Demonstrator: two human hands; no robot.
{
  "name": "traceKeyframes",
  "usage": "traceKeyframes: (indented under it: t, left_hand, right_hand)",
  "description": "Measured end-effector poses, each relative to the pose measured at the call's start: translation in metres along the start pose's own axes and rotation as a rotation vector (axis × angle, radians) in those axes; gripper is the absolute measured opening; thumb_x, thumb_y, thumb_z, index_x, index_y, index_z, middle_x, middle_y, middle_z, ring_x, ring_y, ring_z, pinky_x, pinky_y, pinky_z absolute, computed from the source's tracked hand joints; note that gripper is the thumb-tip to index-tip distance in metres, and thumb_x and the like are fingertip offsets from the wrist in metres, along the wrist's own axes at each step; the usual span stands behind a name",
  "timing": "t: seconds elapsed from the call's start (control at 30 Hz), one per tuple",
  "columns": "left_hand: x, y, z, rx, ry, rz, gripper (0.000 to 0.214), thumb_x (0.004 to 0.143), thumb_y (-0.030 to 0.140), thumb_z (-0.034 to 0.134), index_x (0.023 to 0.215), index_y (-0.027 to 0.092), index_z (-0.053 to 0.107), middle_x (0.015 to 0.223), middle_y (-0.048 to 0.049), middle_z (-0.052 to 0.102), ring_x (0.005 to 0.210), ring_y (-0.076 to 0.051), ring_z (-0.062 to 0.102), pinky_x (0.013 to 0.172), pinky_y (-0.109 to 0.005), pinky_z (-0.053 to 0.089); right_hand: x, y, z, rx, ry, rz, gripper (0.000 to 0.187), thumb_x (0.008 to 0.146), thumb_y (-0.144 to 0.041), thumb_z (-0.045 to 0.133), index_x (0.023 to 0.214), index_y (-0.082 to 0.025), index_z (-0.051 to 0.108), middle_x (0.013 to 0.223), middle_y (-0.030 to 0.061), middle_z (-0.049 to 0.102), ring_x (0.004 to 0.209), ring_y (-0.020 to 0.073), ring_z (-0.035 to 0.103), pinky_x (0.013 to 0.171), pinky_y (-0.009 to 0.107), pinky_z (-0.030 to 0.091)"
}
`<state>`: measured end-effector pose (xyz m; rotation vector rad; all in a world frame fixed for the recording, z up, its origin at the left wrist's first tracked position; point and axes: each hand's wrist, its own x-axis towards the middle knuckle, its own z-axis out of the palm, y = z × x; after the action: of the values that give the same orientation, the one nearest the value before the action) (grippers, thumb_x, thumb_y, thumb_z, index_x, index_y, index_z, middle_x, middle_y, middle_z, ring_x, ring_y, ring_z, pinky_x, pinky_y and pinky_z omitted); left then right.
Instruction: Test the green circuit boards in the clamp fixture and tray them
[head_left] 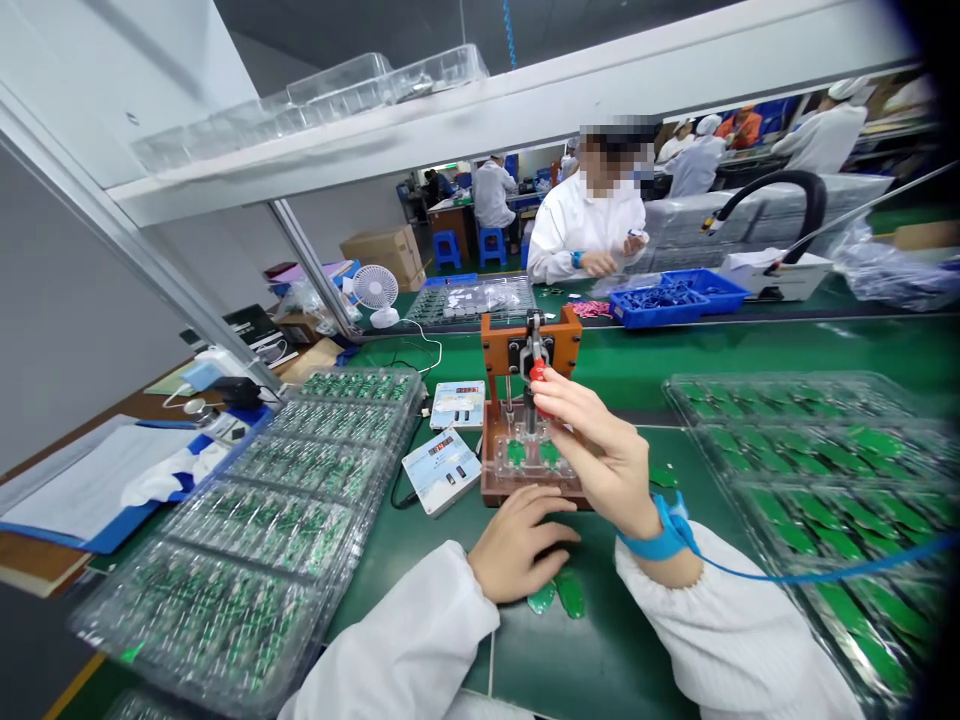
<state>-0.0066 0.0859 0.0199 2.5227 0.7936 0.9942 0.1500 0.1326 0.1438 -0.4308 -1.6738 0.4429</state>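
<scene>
A wooden press fixture [498, 350] stands in the middle of the green bench, with small green circuit boards [516, 452] under a clear plate on its base. My right hand [600, 450] is closed on the fixture's red-tipped lever [538, 373]. A blue wrist strap with a coiled cord circles that wrist. My left hand [517, 545] rests on the mat just in front of the fixture base, fingers curled down over two loose green boards [559, 595].
Clear blister trays of green boards are stacked at left [277, 520] and right [817, 470]. Two small white counter boxes [442, 470] lie left of the fixture. A co-worker in white [585, 225] sits across, beside a blue bin [679, 295] and a small fan [375, 290].
</scene>
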Motion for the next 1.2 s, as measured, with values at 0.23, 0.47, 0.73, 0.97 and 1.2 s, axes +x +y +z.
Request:
traceKeyframes:
  t: [0.23,0.47,0.73,0.97,1.2]
  left_hand:
    - [0.018,0.012,-0.074,-0.486,-0.337,-0.243,0.030,0.091,0.043,0.072,0.111,0.020,0.074,0.120,-0.0092,0.073,0.116,-0.023,0.067,0.111,-0.039,0.044]
    - [0.031,-0.038,-0.161,-0.102,-0.536,-0.691,0.038,0.088,0.043,0.074,0.114,0.015,0.071,0.107,-0.0091,0.076,0.101,-0.023,0.071,0.093,-0.032,0.054]
    - [0.046,-0.111,-0.148,0.483,-0.717,-0.760,0.118,0.057,0.048,0.093,0.156,0.014,0.039,0.168,-0.0233,0.013,0.154,-0.048,0.007,0.124,-0.059,0.015]
    - [0.049,-0.122,-0.148,0.568,-0.897,-0.755,0.125,0.062,0.065,0.084,0.162,0.019,0.024,0.170,-0.0177,0.005,0.155,-0.046,0.003,0.124,-0.059,0.015]
    - [0.050,-0.125,-0.143,0.549,-0.913,-0.785,0.127,0.059,0.063,0.085,0.162,0.021,0.024,0.170,-0.0157,0.002,0.154,-0.048,-0.004,0.123,-0.063,0.012]
  right_hand:
    - [0.001,0.002,-0.005,0.057,-0.053,0.020,0.057,0.094,-0.001,0.057,0.136,-0.040,0.062,0.140,-0.0060,0.066,0.141,0.0200,0.053,0.121,0.042,0.043]
    - [0.002,0.001,-0.005,0.072,-0.055,-0.007,0.056,0.094,-0.002,0.056,0.136,-0.038,0.062,0.140,-0.0044,0.066,0.140,0.0167,0.053,0.120,0.039,0.044]
    - [0.004,0.001,-0.006,0.073,-0.060,-0.022,0.051,0.093,-0.006,0.060,0.136,-0.034,0.064,0.138,0.0008,0.068,0.140,0.0204,0.054,0.118,0.043,0.046]
    - [0.004,0.001,-0.008,0.066,-0.071,-0.014,0.048,0.094,-0.011,0.060,0.136,-0.034,0.064,0.138,0.0017,0.068,0.139,0.0240,0.055,0.117,0.049,0.048]
    - [0.007,0.000,-0.008,0.055,-0.053,-0.029,0.045,0.094,-0.011,0.061,0.133,-0.032,0.067,0.135,0.0027,0.070,0.137,0.0246,0.058,0.115,0.049,0.050]
